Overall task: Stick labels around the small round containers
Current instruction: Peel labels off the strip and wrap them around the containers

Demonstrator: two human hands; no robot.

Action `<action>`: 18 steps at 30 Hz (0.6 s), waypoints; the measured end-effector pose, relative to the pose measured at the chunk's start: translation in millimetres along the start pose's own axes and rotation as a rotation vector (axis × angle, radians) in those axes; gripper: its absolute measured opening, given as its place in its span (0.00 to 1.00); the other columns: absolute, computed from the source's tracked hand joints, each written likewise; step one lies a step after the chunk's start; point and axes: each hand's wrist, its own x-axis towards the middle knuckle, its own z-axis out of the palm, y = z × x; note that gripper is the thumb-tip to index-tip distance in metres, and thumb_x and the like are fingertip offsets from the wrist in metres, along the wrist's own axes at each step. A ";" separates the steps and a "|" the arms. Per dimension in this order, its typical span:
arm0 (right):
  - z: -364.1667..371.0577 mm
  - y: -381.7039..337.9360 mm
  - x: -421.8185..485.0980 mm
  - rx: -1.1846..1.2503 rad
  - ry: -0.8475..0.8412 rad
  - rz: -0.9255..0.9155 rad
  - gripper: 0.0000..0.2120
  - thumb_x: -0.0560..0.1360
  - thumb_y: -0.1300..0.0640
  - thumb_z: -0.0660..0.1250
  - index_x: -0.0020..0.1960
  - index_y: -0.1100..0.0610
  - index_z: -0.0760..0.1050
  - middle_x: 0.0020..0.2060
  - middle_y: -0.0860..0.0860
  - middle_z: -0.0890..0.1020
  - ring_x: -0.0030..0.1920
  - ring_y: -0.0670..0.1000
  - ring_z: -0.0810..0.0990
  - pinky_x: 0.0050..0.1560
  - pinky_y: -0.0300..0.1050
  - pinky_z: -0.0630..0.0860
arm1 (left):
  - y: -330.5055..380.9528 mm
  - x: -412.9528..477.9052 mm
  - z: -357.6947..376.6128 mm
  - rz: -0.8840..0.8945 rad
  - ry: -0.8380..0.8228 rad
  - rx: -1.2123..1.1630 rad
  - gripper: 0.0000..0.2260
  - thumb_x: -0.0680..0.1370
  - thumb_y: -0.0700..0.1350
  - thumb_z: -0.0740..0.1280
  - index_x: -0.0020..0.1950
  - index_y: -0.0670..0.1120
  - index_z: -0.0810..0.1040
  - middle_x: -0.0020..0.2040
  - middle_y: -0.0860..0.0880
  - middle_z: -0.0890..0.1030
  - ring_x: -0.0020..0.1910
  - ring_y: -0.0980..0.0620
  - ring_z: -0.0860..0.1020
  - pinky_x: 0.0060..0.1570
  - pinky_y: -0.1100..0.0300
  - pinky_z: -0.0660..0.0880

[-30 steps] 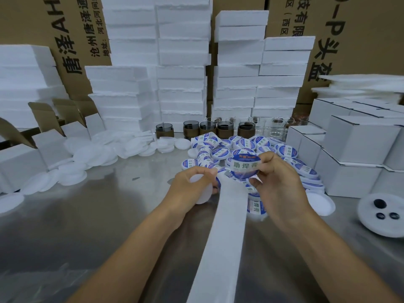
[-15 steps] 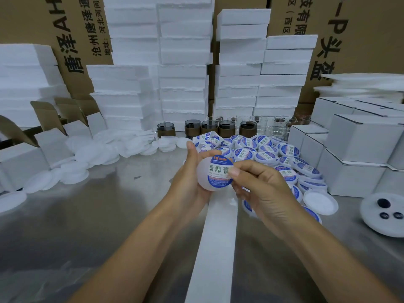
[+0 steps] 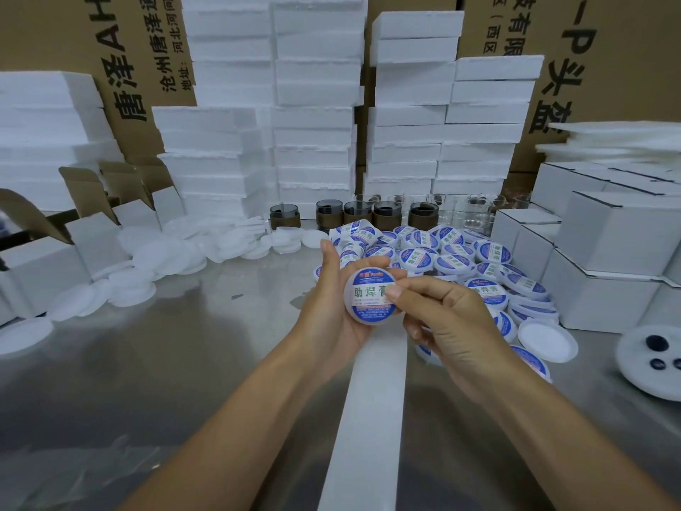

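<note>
A white backing strip (image 3: 368,418) runs from 6 o'clock up the steel surface (image 3: 147,363) toward 2 hands. Above it, the left hand (image 3: 331,311) cups a round container (image 3: 368,320) from its 9 o'clock side, fingers curled round the rim, while the right hand (image 3: 449,319) pinches its 3 o'clock edge. The container is held on edge at centre, flat face toward the camera, its blue-and-white label (image 3: 371,293) reading upright. Labelled containers (image 3: 453,256) pile up at 1 o'clock, bare lids (image 3: 147,267) lie at 10 o'clock, and foam blocks (image 3: 313,123) stack at 12 o'clock.
</note>
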 end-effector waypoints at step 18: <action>-0.6 3.5 1.5 0.037 0.045 0.066 0.06 0.69 0.64 0.71 0.35 0.59 0.77 0.22 0.51 0.75 0.21 0.45 0.70 0.24 0.35 0.69 | -0.6 -4.9 0.6 0.001 -0.088 -0.005 0.12 0.67 0.40 0.63 0.49 0.40 0.77 0.42 0.42 0.84 0.41 0.49 0.83 0.40 0.60 0.80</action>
